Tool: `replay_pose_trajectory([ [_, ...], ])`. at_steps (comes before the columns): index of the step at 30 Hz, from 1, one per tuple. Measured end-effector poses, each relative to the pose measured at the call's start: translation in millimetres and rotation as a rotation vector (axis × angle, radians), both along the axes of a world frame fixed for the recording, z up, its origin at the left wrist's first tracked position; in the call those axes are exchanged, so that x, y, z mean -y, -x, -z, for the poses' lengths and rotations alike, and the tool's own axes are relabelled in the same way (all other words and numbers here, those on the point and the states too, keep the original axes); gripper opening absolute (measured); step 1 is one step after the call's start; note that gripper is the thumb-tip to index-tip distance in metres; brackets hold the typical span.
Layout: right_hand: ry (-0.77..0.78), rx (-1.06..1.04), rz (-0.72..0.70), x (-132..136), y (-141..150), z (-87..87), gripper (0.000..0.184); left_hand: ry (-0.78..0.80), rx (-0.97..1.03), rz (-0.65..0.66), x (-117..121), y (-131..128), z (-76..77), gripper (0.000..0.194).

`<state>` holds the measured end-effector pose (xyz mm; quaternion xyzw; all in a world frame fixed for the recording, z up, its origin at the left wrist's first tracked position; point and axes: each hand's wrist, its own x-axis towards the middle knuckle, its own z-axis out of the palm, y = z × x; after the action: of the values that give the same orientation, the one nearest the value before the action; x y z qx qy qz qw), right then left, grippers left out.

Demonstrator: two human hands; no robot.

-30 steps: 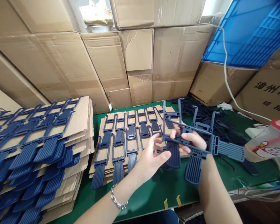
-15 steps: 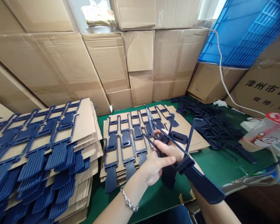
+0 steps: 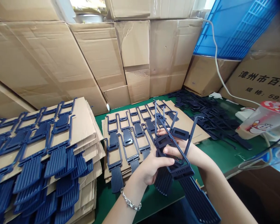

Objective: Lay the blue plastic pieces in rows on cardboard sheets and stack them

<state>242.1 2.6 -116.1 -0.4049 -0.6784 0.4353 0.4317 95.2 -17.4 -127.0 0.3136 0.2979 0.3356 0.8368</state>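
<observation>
Several dark blue plastic brackets (image 3: pixel 177 169), each a wire-like rectangular frame with a ribbed paddle, are bunched in my hands above the table. My left hand (image 3: pixel 151 168), with a chain bracelet at the wrist, is closed around them near a small slotted crosspiece. From the right, my right hand (image 3: pixel 193 152) grips the same bunch, its fingers partly hidden behind the frames. One ribbed paddle (image 3: pixel 198 199) points down toward me. Just beyond my hands, similar brackets (image 3: pixel 113 155) lie in rows on a cardboard sheet (image 3: pixel 190 121).
A tall stack of cardboard sheets (image 3: pixel 84 130) layered with brackets stands at the left. Loose dark parts (image 3: pixel 207 112) are heaped on the green table (image 3: pixel 233 161) at back right, near a plastic cup (image 3: pixel 259 123) and a white cable (image 3: pixel 216 53). Cardboard boxes (image 3: pixel 93 53) wall the back.
The held brackets have turned, their front paddle swinging down and left. My right hand and forearm show more from behind the bunch. The camera view has shifted slightly.
</observation>
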Motion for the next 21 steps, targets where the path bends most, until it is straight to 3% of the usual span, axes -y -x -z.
replay_pose_trajectory([
  [2, 0.108, -0.099, 0.063, 3, 1, 6.3, 0.04, 0.001, -0.013, -0.041, 1, 0, -0.7, 0.053],
  [4, 0.17, -0.187, 0.238, 9, -1, 14.6, 0.032, -0.017, -0.045, -0.085, 2, 1, -2.7, 0.046],
  [7, 0.111, -0.273, 0.454, 29, -8, 28.2, 0.029, -0.053, -0.109, -0.167, 1, 3, -4.6, 0.032],
  [10, -0.044, -0.137, 0.358, 59, -17, 38.7, 0.042, -0.111, -0.167, -0.252, -2, 3, 1.3, 0.022],
  [14, -0.303, 0.35, 0.335, 84, -18, 46.3, 0.069, -0.179, -0.23, -0.334, -7, 3, 17.7, 0.024],
  [17, -0.437, 0.518, 0.386, 82, -9, 50.8, 0.063, -0.196, -0.247, -0.331, -8, 2, 22.0, 0.023],
  [21, -0.39, 0.533, 0.369, 68, 0, 53.7, 0.058, -0.163, -0.235, -0.312, -8, 3, 12.9, 0.02],
])
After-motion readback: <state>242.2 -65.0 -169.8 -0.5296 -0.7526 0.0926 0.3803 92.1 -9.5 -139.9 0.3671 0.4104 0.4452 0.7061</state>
